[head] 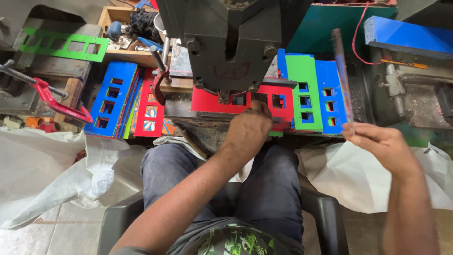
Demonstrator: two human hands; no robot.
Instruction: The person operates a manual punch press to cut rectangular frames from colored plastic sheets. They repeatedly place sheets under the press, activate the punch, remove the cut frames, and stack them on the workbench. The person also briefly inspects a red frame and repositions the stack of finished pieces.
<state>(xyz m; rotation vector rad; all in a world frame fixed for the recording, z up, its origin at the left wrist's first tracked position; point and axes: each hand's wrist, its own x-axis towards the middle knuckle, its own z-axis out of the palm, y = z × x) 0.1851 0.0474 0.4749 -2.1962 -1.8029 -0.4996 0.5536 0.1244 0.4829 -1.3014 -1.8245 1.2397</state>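
Cluttered workshop tabletop (188, 111), seen from a seat. Dark punch press (231, 42) dominates the centre. Stacks of punched panels: blue (111, 99) left, green and blue (314, 92) right. Red clamp (52, 101) far left.

Step in hand, judging by pose: feeding the press. Left hand (247, 130) presses the red panel (210, 101) flat under the punch head, grip closed on its near edge. Right hand (382, 141) pinches a thin strip (342, 75), upright and blurred, right of the press.

Next move calls for square alignment and fingers out from under the punch.
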